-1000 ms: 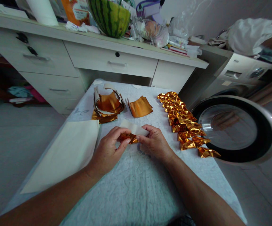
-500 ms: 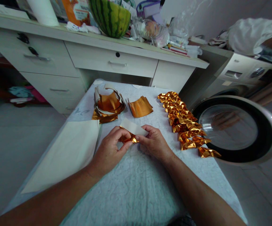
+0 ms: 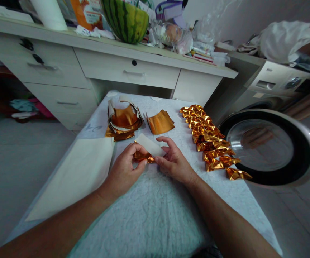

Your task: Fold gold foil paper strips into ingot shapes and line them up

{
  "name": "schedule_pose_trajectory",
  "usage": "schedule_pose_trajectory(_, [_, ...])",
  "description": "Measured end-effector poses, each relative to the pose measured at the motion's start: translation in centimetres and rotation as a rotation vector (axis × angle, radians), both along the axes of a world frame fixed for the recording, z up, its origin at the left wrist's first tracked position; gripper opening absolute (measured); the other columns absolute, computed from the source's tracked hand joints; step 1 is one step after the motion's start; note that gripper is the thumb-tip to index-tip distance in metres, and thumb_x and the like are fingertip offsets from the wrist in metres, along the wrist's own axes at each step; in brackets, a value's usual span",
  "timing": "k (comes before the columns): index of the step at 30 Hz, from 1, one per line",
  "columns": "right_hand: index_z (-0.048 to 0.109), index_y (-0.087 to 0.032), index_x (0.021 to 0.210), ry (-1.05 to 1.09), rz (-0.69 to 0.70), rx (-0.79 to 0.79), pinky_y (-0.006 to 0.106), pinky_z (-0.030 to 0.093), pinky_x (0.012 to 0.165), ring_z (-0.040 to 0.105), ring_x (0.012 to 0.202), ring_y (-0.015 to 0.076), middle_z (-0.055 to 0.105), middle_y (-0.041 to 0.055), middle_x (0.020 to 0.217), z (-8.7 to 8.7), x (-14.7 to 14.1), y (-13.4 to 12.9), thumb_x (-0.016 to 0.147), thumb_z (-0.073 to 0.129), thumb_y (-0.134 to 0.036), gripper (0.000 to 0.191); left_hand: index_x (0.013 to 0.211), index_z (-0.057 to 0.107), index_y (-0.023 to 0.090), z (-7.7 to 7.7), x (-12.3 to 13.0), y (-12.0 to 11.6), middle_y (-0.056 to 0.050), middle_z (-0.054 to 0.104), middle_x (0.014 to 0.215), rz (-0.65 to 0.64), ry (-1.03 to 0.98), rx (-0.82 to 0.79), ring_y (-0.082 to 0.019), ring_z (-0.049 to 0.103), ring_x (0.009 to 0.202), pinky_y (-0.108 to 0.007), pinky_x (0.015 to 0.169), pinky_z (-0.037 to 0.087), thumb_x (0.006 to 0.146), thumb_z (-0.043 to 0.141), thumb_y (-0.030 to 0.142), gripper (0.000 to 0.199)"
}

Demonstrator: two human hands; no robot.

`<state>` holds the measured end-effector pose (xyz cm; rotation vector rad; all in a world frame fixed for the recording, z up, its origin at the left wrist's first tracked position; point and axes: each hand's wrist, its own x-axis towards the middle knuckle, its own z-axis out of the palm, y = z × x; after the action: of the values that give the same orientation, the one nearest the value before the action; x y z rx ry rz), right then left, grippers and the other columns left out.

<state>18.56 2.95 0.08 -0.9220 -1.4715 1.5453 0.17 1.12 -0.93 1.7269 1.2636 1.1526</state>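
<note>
Between my hands is a partly folded sheet of gold foil paper (image 3: 149,145), its white back facing up and a gold fold along the near edge. My left hand (image 3: 128,163) pinches the left end of that fold between thumb and fingers. With its thumb on the near right corner, my right hand (image 3: 175,161) grips the other end; its index finger is lifted. Just beyond lies a small curved stack of gold foil sheets (image 3: 160,122). Left of that stack sits a bigger curled bundle of foil sheets (image 3: 124,116).
Folded gold foil pieces (image 3: 207,132) line the table's right side. A large off-white sheet (image 3: 74,175) lies at the left. Behind stands a white drawer desk (image 3: 155,77) holding a cut watermelon (image 3: 125,21). An open washing machine door (image 3: 267,147) juts out near the table's right edge.
My right index finger has lifted off the sheet and straightened. The foil sheet has shifted slightly left, along with my left hand. Both hands keep hold of it.
</note>
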Motion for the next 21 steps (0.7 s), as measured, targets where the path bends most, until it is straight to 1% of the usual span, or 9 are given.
schedule_pose_trajectory(2, [0.04,-0.03,0.125,-0.016,0.039,0.058,0.016,0.029,0.043,0.042,0.049,0.005,0.059,-0.0045,0.086,0.08,0.12,-0.13,0.078,0.058,-0.011,0.054,0.095,0.052,0.021,0.15,-0.01,-0.06,0.002,0.057,0.087,0.017,0.001,-0.018,-0.014,0.059,0.081,-0.029,0.075,0.048,0.08,0.055,0.013,0.018])
schedule_pose_trajectory(4, [0.045,-0.028,0.118,-0.053,0.066,0.118,0.016,0.03,0.046,0.043,0.052,0.0048,0.058,-0.0039,0.091,0.09,0.23,-0.19,0.072,0.049,-0.002,0.052,0.098,0.051,0.021,0.37,-0.05,-0.21,0.002,0.057,0.087,0.036,0.001,-0.034,-0.014,0.059,0.08,-0.028,0.074,0.048,0.078,0.054,0.012,0.021])
schedule_pose_trajectory(7, [0.053,-0.025,0.108,-0.161,0.067,0.201,0.017,0.035,0.052,0.046,0.058,0.0062,0.057,-0.0037,0.088,0.09,0.35,-0.18,0.068,0.04,0.003,0.05,0.102,0.05,0.021,0.62,-0.15,-0.46,0.0,0.058,0.091,0.047,-0.008,-0.057,-0.015,0.059,0.081,-0.028,0.072,0.048,0.079,0.052,0.013,0.025])
schedule_pose_trajectory(9, [0.056,-0.024,0.106,-0.234,0.054,0.242,0.018,0.038,0.056,0.048,0.062,0.0076,0.058,-0.0031,0.086,0.16,0.41,-0.17,0.068,0.038,0.004,0.05,0.109,0.05,0.022,0.59,-0.22,-0.54,-0.002,0.059,0.098,0.045,-0.017,-0.076,-0.016,0.061,0.084,-0.027,0.069,0.048,0.081,0.052,0.016,0.028])
schedule_pose_trajectory(12, [0.059,-0.024,0.105,-0.326,0.025,0.308,0.02,0.041,0.063,0.051,0.069,0.0099,0.059,-0.0023,0.086,0.32,0.47,-0.19,0.069,0.038,0.005,0.051,0.116,0.049,0.023,0.25,-0.3,-0.4,-0.004,0.06,0.105,0.062,-0.032,-0.106,-0.016,0.062,0.086,-0.026,0.064,0.048,0.084,0.053,0.02,0.032])
schedule_pose_trajectory(16, [0.064,-0.022,0.101,-0.456,-0.029,0.421,0.024,0.043,0.071,0.053,0.077,0.0128,0.057,-0.0007,0.083,0.46,0.5,-0.18,0.075,0.048,0.001,0.039,0.117,0.049,0.023,-0.2,-0.28,0.02,-0.006,0.059,0.111,0.101,-0.069,-0.076,-0.018,0.063,0.094,-0.029,0.072,0.052,0.084,0.058,0.021,0.035])
schedule_pose_trajectory(21, [0.068,-0.021,0.095,-0.53,-0.031,0.476,0.025,0.044,0.072,0.055,0.078,0.0133,0.058,0.0007,0.082,0.66,0.52,-0.2,0.079,0.055,-0.001,0.028,0.116,0.044,0.025,-0.3,-0.08,0.2,-0.006,0.054,0.122,0.11,-0.215,-0.081,-0.016,0.065,0.095,-0.031,0.078,0.056,0.082,0.061,0.021,0.039])
